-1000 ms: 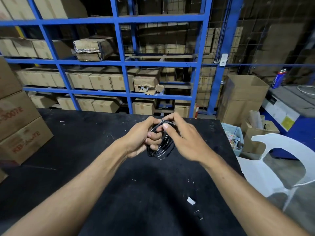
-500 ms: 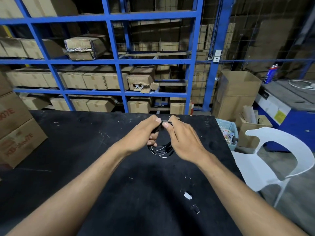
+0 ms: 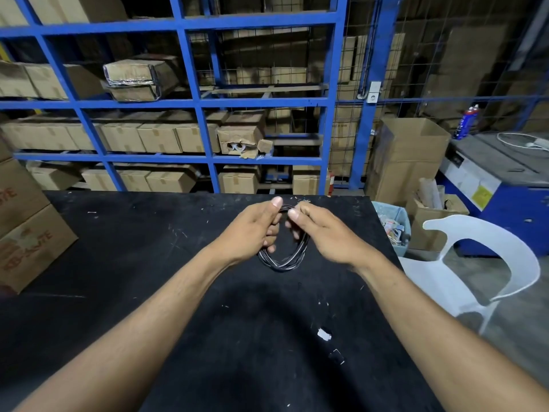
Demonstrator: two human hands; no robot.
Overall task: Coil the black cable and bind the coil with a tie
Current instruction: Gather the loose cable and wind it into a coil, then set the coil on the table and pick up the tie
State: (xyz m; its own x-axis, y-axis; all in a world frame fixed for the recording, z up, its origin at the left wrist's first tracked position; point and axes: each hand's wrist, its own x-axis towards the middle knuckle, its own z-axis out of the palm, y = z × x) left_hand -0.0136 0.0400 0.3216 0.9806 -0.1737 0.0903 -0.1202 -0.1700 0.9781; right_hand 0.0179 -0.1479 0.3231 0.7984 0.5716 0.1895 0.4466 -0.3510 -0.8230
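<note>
**Both hands pinch the top of the coil above the black surface**

The cable point(image 3: 283, 257) is already wound into a small coil of several loops. It hangs between the two hands, over the far middle part of the surface point(image 3: 148, 263). The lower bend of the coil is close to the surface, but I cannot tell if it touches it.

The left hand point(image 3: 252, 230) holds the top left of the coil. Its thumb is up and its fingers point(image 3: 271, 233) are curled closed around the strands. The right hand point(image 3: 320, 230) meets it at the top, with thumb and fingers pinched together on the same bundle. The upper part of the coil is hidden behind the fingers of both hands, so I cannot make out a tie there, or the ends of the cable.

Black cable on black surface is hard to see; only thin light lines along the strands show the loops.

Near the front edge lie a small white scrap point(image 3: 323, 334) and a dark small piece point(image 3: 337, 356), too small to identify. A white chair point(image 3: 481, 263) stands at the right, partly cut by the surface edge.
</note>
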